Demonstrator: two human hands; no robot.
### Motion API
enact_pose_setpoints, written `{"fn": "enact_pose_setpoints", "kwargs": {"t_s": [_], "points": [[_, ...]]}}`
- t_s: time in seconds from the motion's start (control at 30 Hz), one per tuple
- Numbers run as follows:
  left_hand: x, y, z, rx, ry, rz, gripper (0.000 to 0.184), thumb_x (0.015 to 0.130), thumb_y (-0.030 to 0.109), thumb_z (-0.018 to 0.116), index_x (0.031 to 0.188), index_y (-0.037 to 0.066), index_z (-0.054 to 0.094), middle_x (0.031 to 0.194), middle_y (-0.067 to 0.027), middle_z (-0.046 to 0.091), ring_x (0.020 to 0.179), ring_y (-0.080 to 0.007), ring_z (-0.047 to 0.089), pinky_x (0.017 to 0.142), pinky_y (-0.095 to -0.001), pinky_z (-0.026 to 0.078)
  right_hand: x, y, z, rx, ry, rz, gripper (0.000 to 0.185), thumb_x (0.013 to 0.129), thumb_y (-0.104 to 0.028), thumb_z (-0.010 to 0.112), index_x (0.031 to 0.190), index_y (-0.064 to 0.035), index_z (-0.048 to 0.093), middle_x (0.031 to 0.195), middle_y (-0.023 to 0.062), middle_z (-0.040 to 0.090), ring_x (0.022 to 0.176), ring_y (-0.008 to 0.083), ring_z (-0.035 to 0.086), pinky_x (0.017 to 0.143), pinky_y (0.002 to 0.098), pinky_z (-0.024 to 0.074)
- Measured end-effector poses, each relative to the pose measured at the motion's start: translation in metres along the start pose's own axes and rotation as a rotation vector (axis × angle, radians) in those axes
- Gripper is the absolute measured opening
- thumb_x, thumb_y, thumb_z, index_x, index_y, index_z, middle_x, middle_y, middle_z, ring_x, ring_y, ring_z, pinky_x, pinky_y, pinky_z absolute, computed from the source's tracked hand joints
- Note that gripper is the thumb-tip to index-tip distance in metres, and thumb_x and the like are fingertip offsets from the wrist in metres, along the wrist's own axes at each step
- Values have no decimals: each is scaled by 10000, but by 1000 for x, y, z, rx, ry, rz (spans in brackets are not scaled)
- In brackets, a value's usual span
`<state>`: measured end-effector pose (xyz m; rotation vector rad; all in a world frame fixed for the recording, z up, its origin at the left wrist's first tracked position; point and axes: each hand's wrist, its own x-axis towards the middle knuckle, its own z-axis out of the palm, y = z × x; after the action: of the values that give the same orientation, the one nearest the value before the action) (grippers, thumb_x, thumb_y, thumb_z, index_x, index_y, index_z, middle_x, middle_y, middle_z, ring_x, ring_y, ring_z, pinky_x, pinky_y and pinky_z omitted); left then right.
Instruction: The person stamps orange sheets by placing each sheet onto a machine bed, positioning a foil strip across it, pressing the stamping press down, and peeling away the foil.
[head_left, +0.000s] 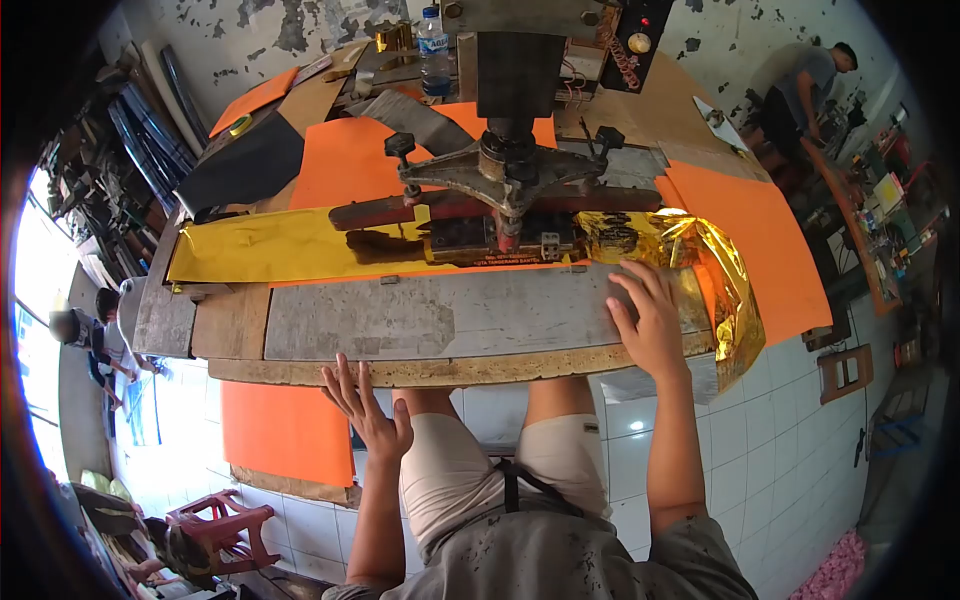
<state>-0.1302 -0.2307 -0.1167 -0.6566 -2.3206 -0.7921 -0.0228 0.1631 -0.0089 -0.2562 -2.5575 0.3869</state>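
Note:
My left hand (368,412) is open with its fingers apart, at the front wooden edge of the workbench (480,370); it holds nothing. My right hand (650,322) is open too, fingers spread over the right end of the grey metal plate (360,315). Just beyond its fingertips lies crinkled gold foil (700,240), which hangs down over the bench's right side. A flatter length of the gold foil (260,245) runs left beneath the press head (505,175). Under the press a dark block (500,238) sits above printed lettering.
Orange sheets lie behind the press (345,160), at the right (770,250) and below the bench (285,430). A water bottle (433,50) stands at the back. A black sheet (245,165) lies back left. A red stool (225,530) is lower left. Other people work at far left and right.

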Motion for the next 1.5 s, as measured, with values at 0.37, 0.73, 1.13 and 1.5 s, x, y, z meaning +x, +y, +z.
{"fn": "enact_pose_setpoints", "kwargs": {"t_s": [0.37, 0.73, 1.13, 1.5], "points": [[-2, -5, 2, 5, 12, 47, 673, 1021, 404, 458, 1589, 68, 327, 1674, -226, 241, 1550, -497, 123, 1222, -675, 61, 4, 6, 2, -37, -114, -129, 376, 983, -213, 632, 1329, -67, 631, 1581, 91, 436, 1436, 334, 417, 1179, 490, 340], [-3, -4, -6, -8, -11, 53, 670, 974, 355, 515, 1560, 59, 381, 1664, -202, 275, 1549, -478, 149, 1234, -637, 36, 9, 7, 11, -123, -144, -139, 428, 997, -210, 602, 1385, -31, 587, 1579, 101, 443, 1429, 330, 430, 1180, 477, 334], [-4, -3, -9, -7, -33, 43, 659, 964, 344, 528, 1551, 75, 395, 1672, -190, 263, 1560, -450, 140, 1237, -632, 27, 13, -28, -23, -488, 367, -86, 282, 885, -73, 709, 1165, -61, 741, 1431, 53, 592, 1373, 277, 473, 1125, 465, 349], [-4, -1, -13, -14, -41, 45, 665, 973, 349, 529, 1558, 68, 386, 1669, -195, 273, 1557, -449, 159, 1237, -633, 40, -15, -21, -36, -457, -12, -287, 258, 926, -40, 619, 1150, -19, 747, 1251, 14, 691, 1266, 239, 560, 1078, 448, 407]]}}
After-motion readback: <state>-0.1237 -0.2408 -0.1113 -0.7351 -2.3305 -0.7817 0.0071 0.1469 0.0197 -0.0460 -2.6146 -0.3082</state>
